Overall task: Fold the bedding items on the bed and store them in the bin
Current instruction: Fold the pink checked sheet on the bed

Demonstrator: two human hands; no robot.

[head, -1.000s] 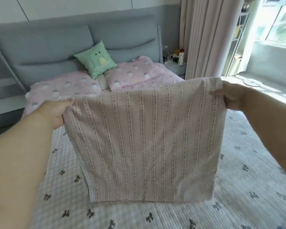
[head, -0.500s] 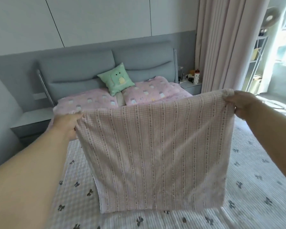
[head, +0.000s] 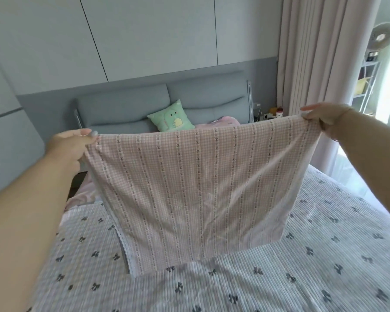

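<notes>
Up in the air above the bed (head: pixel 279 278), a pink checked pillowcase (head: pixel 196 188) hangs spread out flat between two bare hands. The left hand (head: pixel 70 146) pinches the upper left corner, thumb and fingers (head: pixel 92 133) closed over the cloth edge. The right hand (head: pixel 322 119) grips the upper right corner, its fingers curled round the fabric with one lying straight along the top. The top edge runs taut from hand to hand, slightly higher on the right. The cloth carries vertical pale stripes dotted with small dark marks, and a white lace trim shows along its lower left side. Its bottom edge hangs just over the bed; whether it touches the cover cannot be told. The bed wears a ribbed white cover printed with small dark bows. Behind the cloth, a green cushion (head: pixel 170 119) with a cartoon figure leans against the grey padded headboard (head: pixel 126 109), with a bit of pink bedding (head: pixel 225 121) beside it. A pale curtain (head: pixel 311 52) hangs at the right, and a fan (head: pixel 382 38) stands past it near the window.
</notes>
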